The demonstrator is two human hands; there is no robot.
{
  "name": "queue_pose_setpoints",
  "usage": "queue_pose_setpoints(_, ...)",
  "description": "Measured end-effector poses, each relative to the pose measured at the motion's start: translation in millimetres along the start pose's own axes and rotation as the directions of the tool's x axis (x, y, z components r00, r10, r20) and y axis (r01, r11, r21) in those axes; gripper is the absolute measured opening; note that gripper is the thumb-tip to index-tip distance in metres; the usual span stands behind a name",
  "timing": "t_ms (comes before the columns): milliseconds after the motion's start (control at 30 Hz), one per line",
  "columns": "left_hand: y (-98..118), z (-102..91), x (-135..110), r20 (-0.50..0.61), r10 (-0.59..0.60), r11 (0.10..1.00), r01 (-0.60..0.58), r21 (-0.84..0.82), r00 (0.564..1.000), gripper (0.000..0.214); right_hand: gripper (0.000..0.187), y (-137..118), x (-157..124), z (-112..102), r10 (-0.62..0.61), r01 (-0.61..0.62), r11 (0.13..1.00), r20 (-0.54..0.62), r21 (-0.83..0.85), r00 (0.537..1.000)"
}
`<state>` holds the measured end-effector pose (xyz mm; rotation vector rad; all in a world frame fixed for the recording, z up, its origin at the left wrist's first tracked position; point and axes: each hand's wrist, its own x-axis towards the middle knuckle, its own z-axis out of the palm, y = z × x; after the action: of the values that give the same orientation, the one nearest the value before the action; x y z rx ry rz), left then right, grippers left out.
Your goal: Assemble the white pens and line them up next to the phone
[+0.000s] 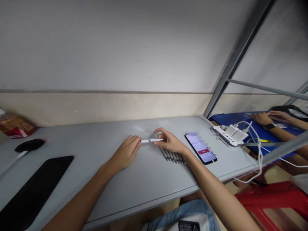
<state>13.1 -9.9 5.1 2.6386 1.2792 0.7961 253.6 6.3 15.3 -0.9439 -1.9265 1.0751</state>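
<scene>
A white pen (pixel 151 140) lies level just above the grey table (pixel 149 179), held at both ends. My left hand (pixel 126 152) pinches its left end with closed fingers. My right hand (pixel 168 141) grips the right end, fingers curled round it. Under my right hand lies a row of several grey pens (pixel 173 156), side by side on the table.
A lit phone (pixel 201 148) lies right of the pens, a white power strip (pixel 229 136) with chargers beyond it. A black pad (pixel 33 189), black mouse (pixel 29 145) and red packet (pixel 14 125) sit at left. Another person's arms (pixel 276 123) rest on a blue table at right. A red stool (pixel 271 197) stands below.
</scene>
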Motion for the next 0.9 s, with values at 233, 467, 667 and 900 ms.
queue_pose_setpoints(233,-2.5,0.9,0.2,0.002,-0.008,1.0,0.008,0.01,1.0,0.027,0.037,3.9,0.9,0.4,0.042,-0.042,0.999,0.017,-0.029,0.999)
queue_pose_setpoints(467,-6.0,3.2,1.3,0.01,-0.017,1.0,0.017,0.007,1.0,0.027,0.047,3.6,1.6,2.3,0.088,-0.086,0.995,0.037,-0.056,0.995)
queue_pose_setpoints(667,-7.6,0.4,-0.1,0.007,-0.034,0.999,0.034,0.004,0.999,0.029,0.031,1.2,1.3,-0.5,-0.11,0.099,0.976,-0.049,-0.193,0.993)
queue_pose_setpoints(900,-7.0,-0.6,-0.7,0.051,-0.093,0.995,0.095,-0.036,0.994,0.031,0.024,-1.3,-0.7,4.3,-0.104,0.08,0.902,-0.035,-0.425,0.994)
